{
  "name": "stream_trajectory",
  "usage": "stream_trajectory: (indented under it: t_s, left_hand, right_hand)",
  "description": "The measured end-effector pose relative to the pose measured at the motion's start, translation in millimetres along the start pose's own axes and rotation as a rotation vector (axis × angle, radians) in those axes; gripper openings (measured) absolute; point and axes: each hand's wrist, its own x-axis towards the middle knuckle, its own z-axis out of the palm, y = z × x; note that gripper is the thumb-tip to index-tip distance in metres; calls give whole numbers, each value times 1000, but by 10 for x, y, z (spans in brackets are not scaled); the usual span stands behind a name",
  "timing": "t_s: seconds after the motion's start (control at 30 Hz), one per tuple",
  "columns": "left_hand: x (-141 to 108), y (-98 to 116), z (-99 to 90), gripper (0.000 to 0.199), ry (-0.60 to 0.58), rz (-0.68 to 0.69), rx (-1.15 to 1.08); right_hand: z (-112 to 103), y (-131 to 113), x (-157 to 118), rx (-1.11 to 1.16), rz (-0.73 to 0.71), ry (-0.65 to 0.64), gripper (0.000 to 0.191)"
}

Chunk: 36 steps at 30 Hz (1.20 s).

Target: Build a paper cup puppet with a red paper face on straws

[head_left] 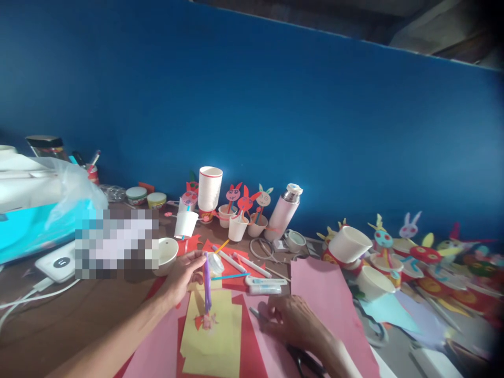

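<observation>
My left hand [188, 274] pinches the top of a purple strip [207, 283], which hangs down over yellow paper [220, 341]. Small pink and red paper pieces [207, 321] lie at the strip's lower end. My right hand [289, 315] rests over the pink and red sheets, its fingers curled around or near a grey blade-like tip [258, 315]. Black scissor handles [305, 362] show below its wrist. What the right fingers hold is partly hidden. Above the hands lie a white cutter [265, 281], a glue tube [265, 290] and a blue stick [230, 276].
Paper cups with rabbit faces [233, 195] stand along the blue wall, beside stacked cups [210, 189] and a pink flask [282, 212]. More cup figures [384, 239] crowd the right. An empty cup [165, 252] stands left, near a white power bank [59, 262] with cables.
</observation>
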Motion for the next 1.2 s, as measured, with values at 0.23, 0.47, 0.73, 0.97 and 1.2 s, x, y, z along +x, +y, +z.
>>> stream_trajectory:
  t_s: [0.23,0.47,0.73,0.97,1.2]
  left_hand:
    - [-15,14,17,24,-4,8,38]
    - [-33,42,35,22,8,2,132]
    - [-61,98,49,25,53,-8,207]
    - [-54,51,48,22,96,15,253]
    - [-58,58,60,17,148,79,285]
  right_hand:
    - [-22,-28,63,-139,-100,165,23]
    - [-99,-310,279,-136,-173,272,23]
    - [-35,-430,200,99,-116,6,19]
    - [-124,-251,33,202,35,-366,22]
    - [-80,-236,-169,-50,77,-287,36]
